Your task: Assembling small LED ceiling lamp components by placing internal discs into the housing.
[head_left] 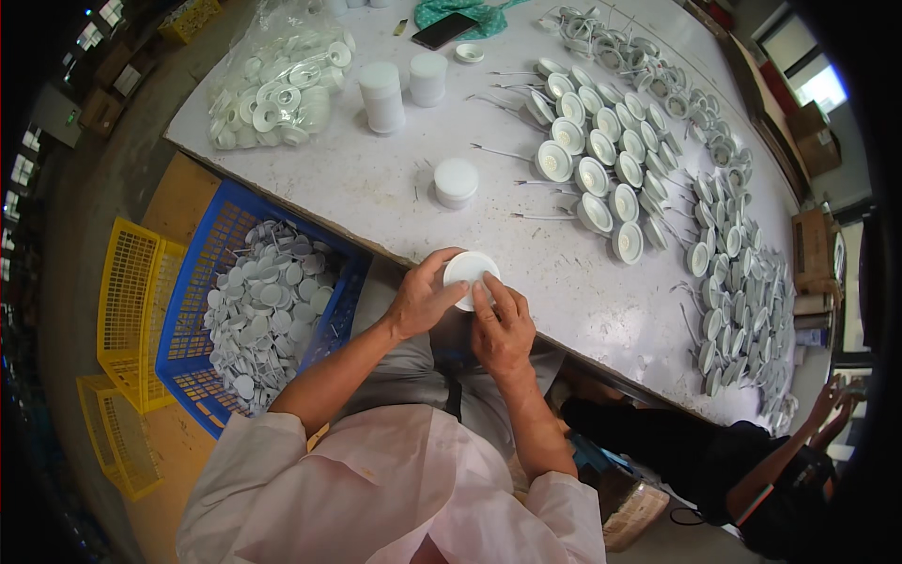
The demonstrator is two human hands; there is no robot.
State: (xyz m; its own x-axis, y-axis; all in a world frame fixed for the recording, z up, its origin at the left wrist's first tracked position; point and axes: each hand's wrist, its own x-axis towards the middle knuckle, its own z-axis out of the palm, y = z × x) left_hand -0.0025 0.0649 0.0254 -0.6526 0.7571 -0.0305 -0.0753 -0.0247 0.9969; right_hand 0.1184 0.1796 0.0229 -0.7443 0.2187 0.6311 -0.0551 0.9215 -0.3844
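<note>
Both my hands hold one round white lamp housing [473, 267] over the near edge of the table. My left hand [427, 296] grips its left rim, thumb on the face. From the right, my right hand [503, 324] presses its fingers onto the front of the piece. Its underside is hidden. Just beyond lies a short stack of white discs [456, 182]. Two taller white disc stacks, one [381, 99] left and one [427, 79] right, stand farther back. To the right, several white lamp housings with wires [593, 176] lie in rows.
A blue basket [193, 273] of white round parts stands at my left, beside yellow baskets [127, 310]. A clear bag [272, 89] of white rings sits on the table [376, 188]. A phone [444, 31] lies at the back. Another person [752, 470] is at the right.
</note>
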